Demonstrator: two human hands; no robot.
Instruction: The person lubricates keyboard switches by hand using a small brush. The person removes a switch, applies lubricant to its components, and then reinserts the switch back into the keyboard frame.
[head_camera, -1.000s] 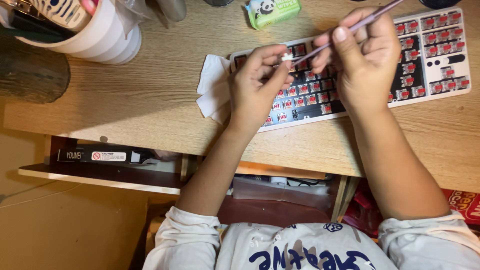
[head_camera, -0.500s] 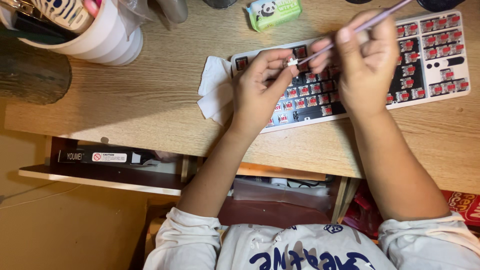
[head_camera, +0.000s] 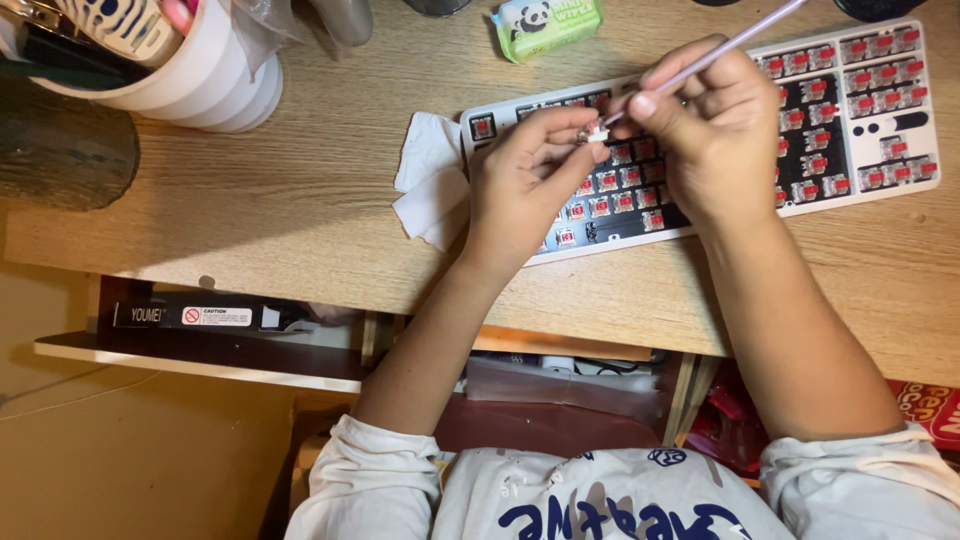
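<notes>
Pinching a tiny pale keyboard switch (head_camera: 596, 133) between thumb and fingertips, the left hand (head_camera: 525, 180) holds it just above the keyboard (head_camera: 905, 185), over the board's left half. The switch is small and whitish; most of it is hidden by the fingers, so finer detail cannot be told. The right hand (head_camera: 715, 125) is closed around a thin lilac brush (head_camera: 745, 35), gripped like a pen, with its tip touching the switch and its handle slanting up and away over the keyboard's far edge.

The keyboard is a white plate with a dark inner bed, its keycaps off, showing rows of bare switches with red stems. It lies on a wooden desk (head_camera: 300, 190).

Touching the keyboard's left end is a crumpled white tissue (head_camera: 430, 180). Beyond the keyboard's far left corner sits a small green packet (head_camera: 548, 22), oblong, printed with a black-and-white panda. Well to the left of the keyboard stands a round white tub (head_camera: 195, 80) stuffed with odds and ends, and beside that a dark round thing (head_camera: 60, 150) at the desk's edge.

Below the desk, nearer than the keyboard and to its left, a shelf carries a long black box (head_camera: 210, 316) with a white rectangular sticker bearing a red prohibition circle. Below the keyboard's right end, a red printed package (head_camera: 925, 405) peeks out at the picture's edge.
</notes>
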